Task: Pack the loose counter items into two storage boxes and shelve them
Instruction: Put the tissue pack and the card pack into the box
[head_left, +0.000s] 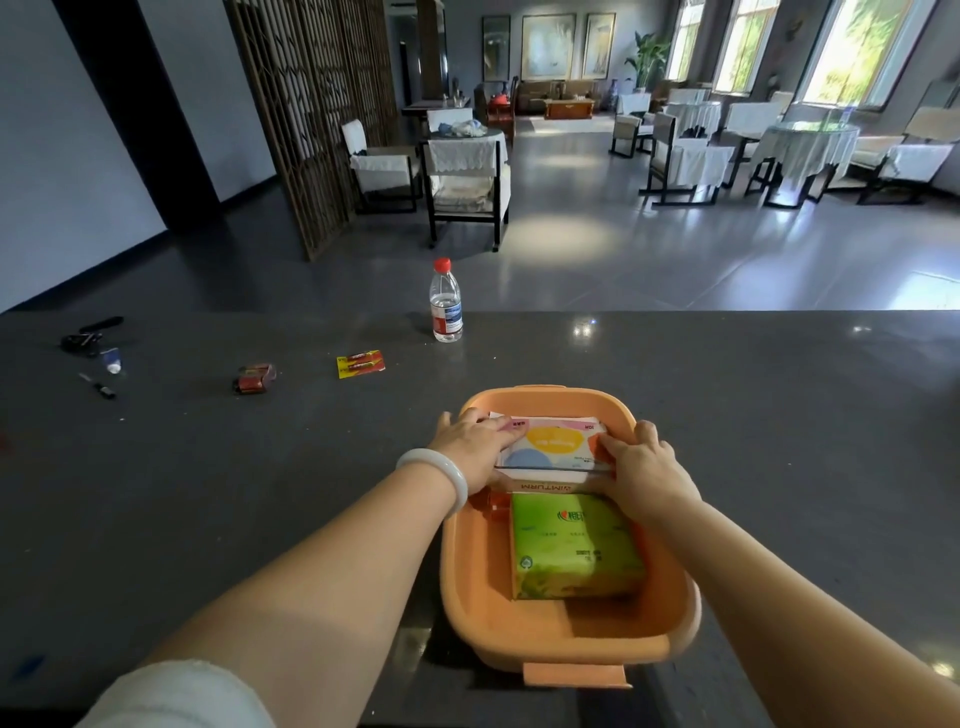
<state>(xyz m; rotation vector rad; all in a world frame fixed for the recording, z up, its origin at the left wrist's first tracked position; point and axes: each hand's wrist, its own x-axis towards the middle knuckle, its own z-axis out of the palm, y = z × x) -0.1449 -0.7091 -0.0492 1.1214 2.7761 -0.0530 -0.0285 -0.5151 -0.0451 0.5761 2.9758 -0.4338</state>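
An orange storage box (467, 571) sat on the dark bench (779, 415), directly in front of the person. Both hands were at the box's far end, holding a colourful packet (553, 444) printed with yellow, blue and pink circles. The left hand (470, 447), with a white bangle (436, 475) on its wrist, had its fingers wrapped over the packet's left end. The right hand (644, 460) gripped the right end with curled fingers. A green tissue pack (574, 545) lay inside the box, nearer the person. Still loose on the bench, well to the left, were a card of batteries (361, 363), a wrapped battery pack (253, 378) and a small tube (111, 360). A water bottle (445, 306) stood upright by the far edge.
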